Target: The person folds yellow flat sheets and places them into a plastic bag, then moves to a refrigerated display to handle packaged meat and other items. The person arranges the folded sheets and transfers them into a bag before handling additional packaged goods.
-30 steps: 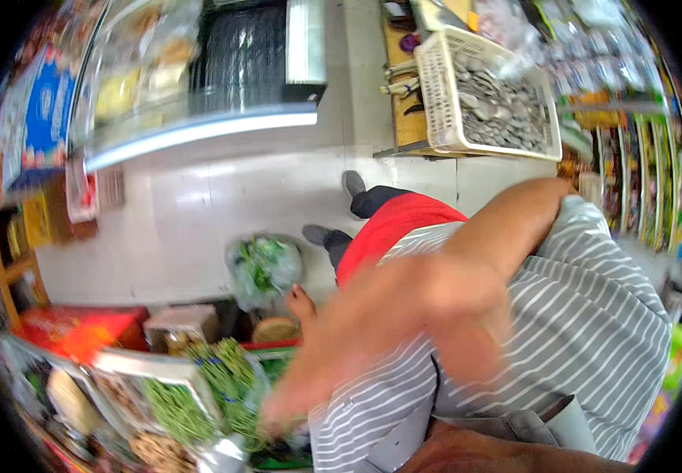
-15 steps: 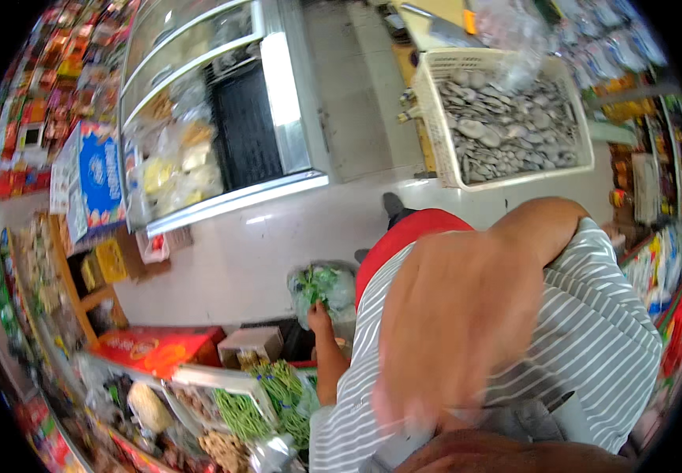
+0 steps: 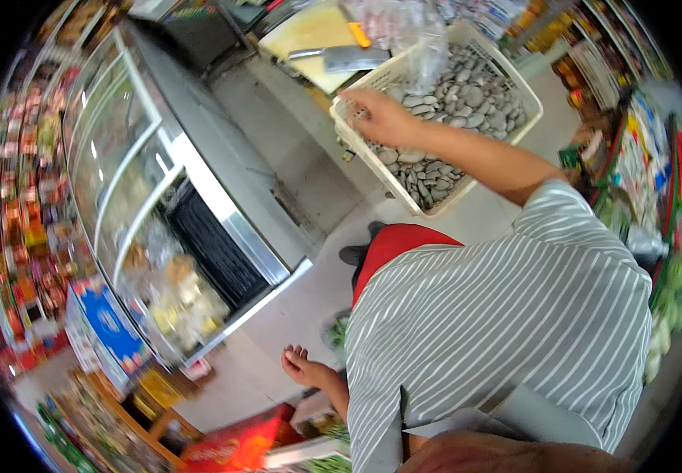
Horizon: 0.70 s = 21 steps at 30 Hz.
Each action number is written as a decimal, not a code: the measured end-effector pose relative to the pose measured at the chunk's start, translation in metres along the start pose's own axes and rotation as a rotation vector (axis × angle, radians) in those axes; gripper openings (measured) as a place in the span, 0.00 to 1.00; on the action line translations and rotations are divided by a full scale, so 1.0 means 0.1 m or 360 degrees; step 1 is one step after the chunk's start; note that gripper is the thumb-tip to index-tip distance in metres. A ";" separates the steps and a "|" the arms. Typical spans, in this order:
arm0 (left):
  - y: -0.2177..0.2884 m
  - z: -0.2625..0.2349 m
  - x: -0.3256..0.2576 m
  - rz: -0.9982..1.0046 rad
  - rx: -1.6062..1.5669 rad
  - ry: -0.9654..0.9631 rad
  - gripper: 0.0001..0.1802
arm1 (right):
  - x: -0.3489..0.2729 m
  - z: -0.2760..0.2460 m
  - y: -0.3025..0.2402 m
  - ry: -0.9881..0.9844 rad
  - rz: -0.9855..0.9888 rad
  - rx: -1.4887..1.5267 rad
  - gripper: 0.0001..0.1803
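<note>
A cream plastic crate is heaped with grey, rounded pieces that look like oyster mushrooms. My right hand is over its left corner, arm stretched across the heap. The fingers curl in beside the rim; what they hold, if anything, is too unclear to name. Down at my left side, my left hand hangs above the floor with fingers loosely bent and apart, holding nothing. A bag of leafy greens is partly hidden beside my shirt, near that hand.
Beyond the crate, a cleaver lies on a pale cutting board, near an orange-handled tool. Clear plastic bags hang over the crate's far edge. A glass-topped display case stands at left, a red box below it.
My right hand has moved from close in front of me out to the crate's left corner. My left hand has come away from the bagged greens. The view has turned.
</note>
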<state>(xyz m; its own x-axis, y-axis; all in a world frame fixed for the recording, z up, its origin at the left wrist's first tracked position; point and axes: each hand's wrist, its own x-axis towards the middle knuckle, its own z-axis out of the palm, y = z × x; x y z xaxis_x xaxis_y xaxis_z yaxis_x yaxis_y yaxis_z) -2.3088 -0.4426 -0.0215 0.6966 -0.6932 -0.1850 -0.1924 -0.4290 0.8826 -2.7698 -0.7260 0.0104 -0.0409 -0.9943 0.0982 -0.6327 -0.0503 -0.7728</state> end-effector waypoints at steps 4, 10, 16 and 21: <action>0.64 0.05 0.68 0.0339 0.0097 0.0042 0.18 | 1.02 -0.51 0.76 0.0460 0.0075 -0.0496 0.36; 1.59 0.54 1.27 0.0519 0.0120 0.0011 0.17 | 2.31 -1.09 2.11 0.0632 0.0485 -0.1220 0.39; 1.72 0.70 1.37 0.0354 0.0441 0.0078 0.17 | 2.95 -1.09 3.00 0.0685 0.1406 -0.1046 0.38; 1.79 1.08 1.74 0.0255 0.0412 -0.0054 0.17 | 3.07 -1.46 4.63 0.0782 0.1445 -0.0555 0.29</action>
<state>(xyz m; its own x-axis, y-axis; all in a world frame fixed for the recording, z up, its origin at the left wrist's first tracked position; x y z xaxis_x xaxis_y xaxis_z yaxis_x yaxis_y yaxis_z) -2.2971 -0.7030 0.0578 0.6208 -0.7808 -0.0707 -0.4706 -0.4432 0.7629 -3.1880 -1.0409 -0.2259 -0.8595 -0.4970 -0.1195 -0.3917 0.7906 -0.4706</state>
